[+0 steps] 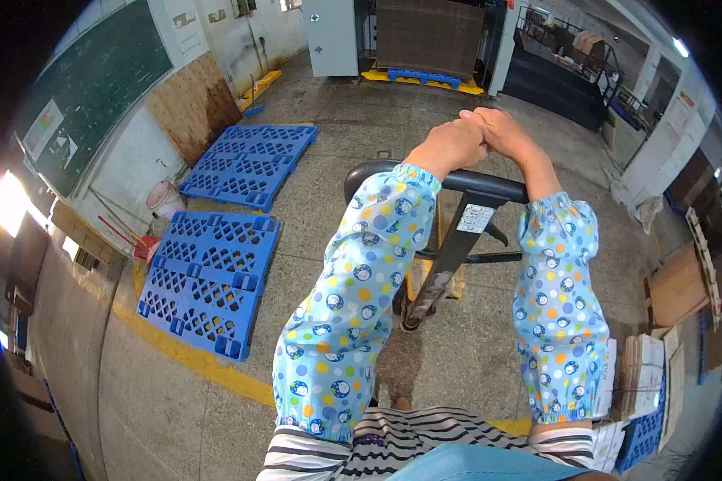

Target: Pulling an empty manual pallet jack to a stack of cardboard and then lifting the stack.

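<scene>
My left hand [451, 147] and my right hand [501, 135] meet with fingers closed and pressed together, just beyond the black loop handle [483, 183] of a pallet truck. No object shows between them, though the undersides of the fingers are hidden. My left wrist crosses over the handle bar, and my right wrist passes by its right corner. Patterned blue sleeve covers [353, 297] wrap both forearms. Below the handle, the dark shaft [449, 252] bears a white label [475, 218]. A yellow part of the truck [456, 282] shows low behind the shaft.
Blue plastic pallets [208, 276] lie on the left, near a pink bucket [167, 199] and a leaning wooden board [191, 104]. Ahead, a tall brown stack [429, 36] stands on a blue pallet [423, 78]. Bundled cartons [642, 365] are at the right. A yellow line [192, 361] crosses the floor.
</scene>
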Tool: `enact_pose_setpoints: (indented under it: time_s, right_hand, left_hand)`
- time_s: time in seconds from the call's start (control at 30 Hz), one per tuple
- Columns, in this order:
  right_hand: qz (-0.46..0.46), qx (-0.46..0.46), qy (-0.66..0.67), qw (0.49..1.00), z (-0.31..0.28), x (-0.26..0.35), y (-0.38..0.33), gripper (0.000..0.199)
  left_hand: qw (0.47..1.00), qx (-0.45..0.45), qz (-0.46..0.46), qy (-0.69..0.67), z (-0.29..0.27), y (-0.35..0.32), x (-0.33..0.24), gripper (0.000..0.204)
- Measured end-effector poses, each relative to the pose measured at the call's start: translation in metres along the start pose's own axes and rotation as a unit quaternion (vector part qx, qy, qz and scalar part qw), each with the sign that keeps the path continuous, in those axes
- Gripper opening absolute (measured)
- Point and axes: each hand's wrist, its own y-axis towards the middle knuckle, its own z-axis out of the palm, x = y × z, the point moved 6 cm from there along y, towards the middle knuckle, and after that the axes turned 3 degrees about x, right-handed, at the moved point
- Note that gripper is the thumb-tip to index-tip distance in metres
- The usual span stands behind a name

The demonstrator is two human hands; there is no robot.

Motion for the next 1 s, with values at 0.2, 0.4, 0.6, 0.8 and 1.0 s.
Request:
enact_pose_setpoints:
  time_s: [0.2,0.4,0.6,0.8,1.0]
  right_hand:
    - [-0.007,-0.001,0.005,1.0,0.0,0.0,-0.001,0.055]
    - [0.002,0.001,-0.015,1.0,-0.001,0.0,-0.002,0.055]
    - [0.01,0.009,-0.011,1.0,0.0,0.0,0.0,0.054]
    - [-0.01,-0.12,0.088,0.989,-0.033,0.003,-0.02,0.041]
    - [-0.037,-0.275,0.096,0.956,-0.062,-0.015,-0.177,0.017]
  left_hand:
    - [1.0,0.006,-0.001,0.007,0.0,-0.001,-0.003,0.03]
    - [1.0,0.006,0.006,0.007,-0.003,-0.004,-0.005,0.031]
    - [1.0,0.007,-0.001,0.009,-0.005,-0.006,-0.004,0.031]
    - [0.946,-0.286,0.059,0.139,-0.046,-0.038,-0.015,0.027]
    - [0.952,-0.298,0.075,-0.004,-0.056,-0.183,0.047,0.043]
